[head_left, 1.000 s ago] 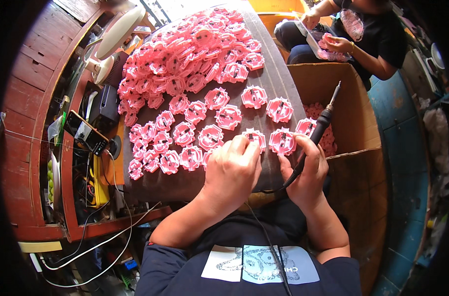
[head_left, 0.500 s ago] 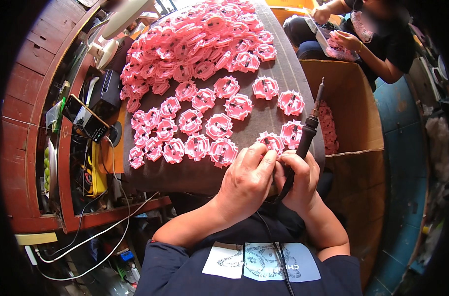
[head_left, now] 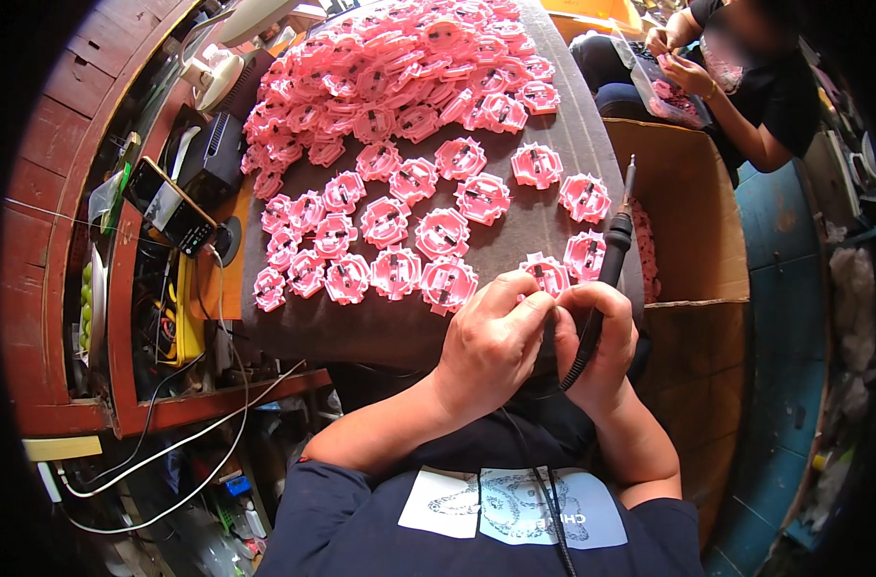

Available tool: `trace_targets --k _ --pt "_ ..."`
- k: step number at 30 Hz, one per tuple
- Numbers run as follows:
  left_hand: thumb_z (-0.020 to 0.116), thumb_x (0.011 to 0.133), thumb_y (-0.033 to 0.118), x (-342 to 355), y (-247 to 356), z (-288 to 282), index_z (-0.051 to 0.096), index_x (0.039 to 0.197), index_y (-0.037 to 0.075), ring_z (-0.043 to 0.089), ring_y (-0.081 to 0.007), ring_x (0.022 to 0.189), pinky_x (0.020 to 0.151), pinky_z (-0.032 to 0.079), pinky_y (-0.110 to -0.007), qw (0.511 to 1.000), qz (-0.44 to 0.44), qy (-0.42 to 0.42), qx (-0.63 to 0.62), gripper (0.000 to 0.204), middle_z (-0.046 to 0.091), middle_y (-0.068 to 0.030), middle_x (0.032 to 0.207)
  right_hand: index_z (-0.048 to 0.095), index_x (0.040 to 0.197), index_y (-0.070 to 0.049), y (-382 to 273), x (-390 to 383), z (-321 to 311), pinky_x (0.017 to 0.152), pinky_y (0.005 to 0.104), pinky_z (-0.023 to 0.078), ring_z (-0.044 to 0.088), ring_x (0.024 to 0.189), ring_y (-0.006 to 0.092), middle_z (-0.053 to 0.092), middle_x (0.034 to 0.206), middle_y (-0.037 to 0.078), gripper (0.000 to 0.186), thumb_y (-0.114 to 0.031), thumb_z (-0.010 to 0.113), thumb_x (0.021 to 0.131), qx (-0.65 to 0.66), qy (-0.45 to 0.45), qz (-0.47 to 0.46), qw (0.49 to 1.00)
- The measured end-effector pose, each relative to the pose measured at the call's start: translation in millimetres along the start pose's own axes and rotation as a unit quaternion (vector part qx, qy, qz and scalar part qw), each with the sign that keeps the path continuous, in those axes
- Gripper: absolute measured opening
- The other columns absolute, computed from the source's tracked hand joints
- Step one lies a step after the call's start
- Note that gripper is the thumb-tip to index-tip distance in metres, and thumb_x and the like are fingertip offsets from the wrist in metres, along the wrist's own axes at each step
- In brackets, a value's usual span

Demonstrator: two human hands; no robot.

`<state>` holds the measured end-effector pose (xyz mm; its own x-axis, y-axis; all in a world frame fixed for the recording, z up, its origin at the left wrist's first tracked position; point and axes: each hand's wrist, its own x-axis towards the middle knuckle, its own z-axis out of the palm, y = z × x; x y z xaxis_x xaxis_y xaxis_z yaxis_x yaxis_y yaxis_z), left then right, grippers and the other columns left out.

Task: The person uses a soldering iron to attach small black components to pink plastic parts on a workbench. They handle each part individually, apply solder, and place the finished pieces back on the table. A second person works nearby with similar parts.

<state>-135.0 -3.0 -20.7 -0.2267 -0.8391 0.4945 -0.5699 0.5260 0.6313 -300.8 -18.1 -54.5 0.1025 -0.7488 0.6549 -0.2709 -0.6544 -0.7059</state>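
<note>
A black-handled soldering iron [head_left: 606, 264] rests in my right hand [head_left: 599, 341], its metal tip pointing up and away. That hand's thumb and index finger are pinched together in front of the handle. My left hand [head_left: 494, 332] is closed too, its fingertips meeting those of the right. What is between the fingertips is too small or hidden to make out. Just beyond them is a pink plastic part [head_left: 545, 273] with a small black piece in its middle, its near edge covered by my fingers. Similar pink parts [head_left: 443, 234] lie spaced out in rows to the left.
A large heap of pink parts [head_left: 390, 72] covers the far side of the dark work surface [head_left: 515, 226]. At right stands an open cardboard box [head_left: 698, 221]; beyond it a person handles small pieces over a clear tub [head_left: 673, 101]. A phone [head_left: 171, 207] on a stand is at left.
The view has shifted slightly, so the table's contents appear a little farther right. My hands stay together near the same pink part, and the soldering iron stands somewhat more upright.
</note>
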Motion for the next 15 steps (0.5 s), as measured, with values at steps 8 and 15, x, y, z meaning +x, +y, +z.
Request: trace_targets --k 8,15 --pt "0.073 0.09 -0.005 4.8 -3.1 -2.1 0.071 0.113 0.0 0.071 -0.037 0.096 0.079 0.059 -0.043 1.0 0.008 -0.012 0.02 0.024 0.068 -0.0175 0.108 0.056 0.119 0.0 -0.2 -3.2 1.8 0.071 0.0384 0.056 0.068 0.076 0.0297 0.069 0.097 0.015 0.035 0.009 0.07 0.089 0.001 0.028 0.009 1.0" --pt "0.074 0.089 -0.004 6.1 -0.6 -1.2 0.07 0.108 -0.001 0.072 -0.0351 0.091 0.076 0.06 -0.042 1.0 -0.009 0.003 0.027 0.02 0.068 -0.0164 0.107 0.057 0.123 -0.005 -0.5 2.9 -4.7 0.074 0.0447 0.06 0.072 0.086 0.0382 0.073 0.113 0.022 0.051 0.008 0.075 0.078 -0.067 -0.018 -0.158 0.985"
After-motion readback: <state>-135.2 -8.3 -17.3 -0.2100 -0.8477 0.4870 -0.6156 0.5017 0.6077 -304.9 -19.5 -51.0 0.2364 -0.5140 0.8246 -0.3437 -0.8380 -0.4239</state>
